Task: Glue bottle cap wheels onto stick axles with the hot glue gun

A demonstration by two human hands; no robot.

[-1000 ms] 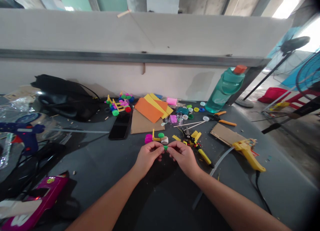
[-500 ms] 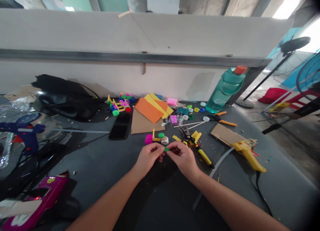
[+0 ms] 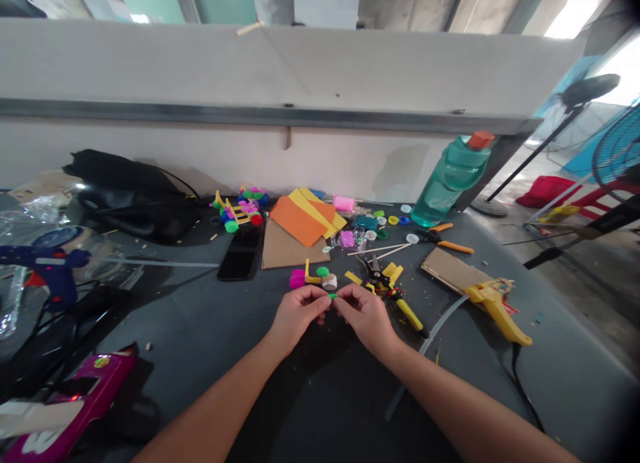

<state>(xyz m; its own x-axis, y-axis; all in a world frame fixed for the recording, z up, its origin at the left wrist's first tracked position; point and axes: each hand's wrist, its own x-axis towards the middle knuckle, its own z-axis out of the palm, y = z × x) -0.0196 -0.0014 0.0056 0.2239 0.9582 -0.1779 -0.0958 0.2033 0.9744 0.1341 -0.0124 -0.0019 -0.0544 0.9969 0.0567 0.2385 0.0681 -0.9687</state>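
Between the fingertips of both hands is a small green piece (image 3: pixel 333 295), mostly covered, so its exact kind cannot be made out. My left hand (image 3: pixel 301 311) pinches it from one side, and my right hand (image 3: pixel 364 311) from the other. Just beyond the fingers lies a small assembly of bottle caps (image 3: pixel 298 279) in magenta, green and white, joined by yellow sticks. To the right of it are black-jawed pliers (image 3: pixel 374 268) among yellow pieces, and a yellow-and-black tool handle (image 3: pixel 411 314).
Behind are orange paper (image 3: pixel 299 221), cardboard (image 3: pixel 285 249) and a phone (image 3: pixel 241 253). A teal bottle (image 3: pixel 450 183) stands back right, near orange-handled pliers (image 3: pixel 453 246). A yellow glue gun (image 3: pixel 500 309) lies right; a blue glue gun (image 3: pixel 50 266) and magenta power strip (image 3: pixel 75 403) are left.
The green piece has turned slightly between the fingertips and shows less of its face. Both hands stay almost in place; nothing else has moved.
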